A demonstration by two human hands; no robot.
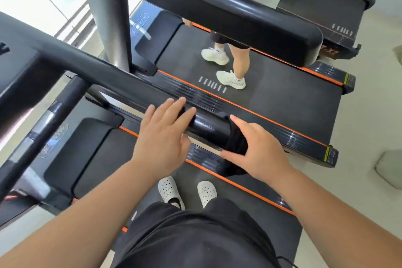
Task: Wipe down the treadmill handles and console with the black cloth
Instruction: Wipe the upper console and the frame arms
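Note:
The treadmill's right handle [208,126], a glossy black bar, runs from the upper left down to the middle. The black cloth [236,143] is draped over its near end and hangs down below it. My right hand [261,154] pinches the cloth against the handle's end, thumb underneath and fingers on top. My left hand [165,135] lies flat on the handle just left of the cloth, fingers spread. A dark bit shows between its fingertips; whether that is cloth is unclear. The console [19,76] is a dark block at the far left, partly cut off.
I stand on the belt [104,159] in white clogs [187,191]. On the neighbouring treadmill another person in white trainers [230,80] stands behind its thick black handle [239,17]. A third treadmill [330,2] is at the top right. Pale floor [369,115] lies to the right.

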